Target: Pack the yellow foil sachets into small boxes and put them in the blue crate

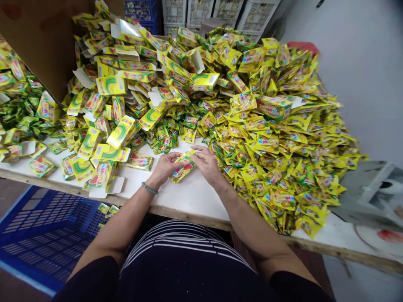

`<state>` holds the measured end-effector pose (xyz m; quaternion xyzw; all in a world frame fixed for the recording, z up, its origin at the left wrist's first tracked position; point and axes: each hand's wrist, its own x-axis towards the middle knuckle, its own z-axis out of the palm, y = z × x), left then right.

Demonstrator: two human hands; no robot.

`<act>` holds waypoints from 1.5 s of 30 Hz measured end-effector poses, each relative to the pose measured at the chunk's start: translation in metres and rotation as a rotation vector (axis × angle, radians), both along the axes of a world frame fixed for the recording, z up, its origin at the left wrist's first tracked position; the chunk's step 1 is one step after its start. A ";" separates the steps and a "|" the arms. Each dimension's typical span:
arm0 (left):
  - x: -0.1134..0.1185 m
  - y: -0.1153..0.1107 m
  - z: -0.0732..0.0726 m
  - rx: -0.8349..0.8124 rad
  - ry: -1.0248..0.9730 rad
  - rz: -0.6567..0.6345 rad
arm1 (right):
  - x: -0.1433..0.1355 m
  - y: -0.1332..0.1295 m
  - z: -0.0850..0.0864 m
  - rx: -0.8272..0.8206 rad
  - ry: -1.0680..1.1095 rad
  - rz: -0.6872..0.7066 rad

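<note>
The left hand (166, 168) and the right hand (207, 165) are both nearly closed, fingers bent, pinching one small yellow-and-green carton (184, 167) between them, the left at its left side and the right at its upper right end. The carton is tilted just over a bare white stretch of the surface (198, 203), near its front edge. A beaded bracelet (149, 188) circles the left wrist. Just beyond the hands lie green sachets (163, 136); to the right spreads a broad heap of yellow sachets (273, 155). To the left and behind, loose cartons (121, 131) pile up, several with white flaps open. A brown cardboard panel (40, 42) stands at the far left. Below the surface's front edge at left sits a blue crate (44, 241), with a few small packs (108, 209) visible inside. Pale crates (201, 12) line the back, beside a grey wall (352, 71).
</note>
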<state>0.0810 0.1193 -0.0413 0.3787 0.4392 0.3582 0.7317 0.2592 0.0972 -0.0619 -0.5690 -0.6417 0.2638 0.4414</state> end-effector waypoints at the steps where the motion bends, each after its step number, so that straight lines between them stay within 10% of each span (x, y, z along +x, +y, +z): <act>1: 0.000 0.000 0.001 0.006 -0.003 0.001 | 0.002 0.001 0.000 0.013 -0.010 -0.031; 8: -0.002 -0.001 -0.001 0.088 0.008 -0.024 | 0.000 0.003 -0.002 0.085 -0.025 -0.184; 20: 0.001 0.000 -0.006 0.139 0.034 0.072 | -0.011 -0.004 0.005 -0.198 0.109 0.053; 28: -0.002 -0.002 -0.003 0.283 0.109 -0.069 | -0.016 0.000 0.007 -0.078 0.045 0.069; 45: -0.002 0.002 -0.001 0.164 -0.083 0.035 | -0.019 -0.009 0.014 -0.212 0.540 0.095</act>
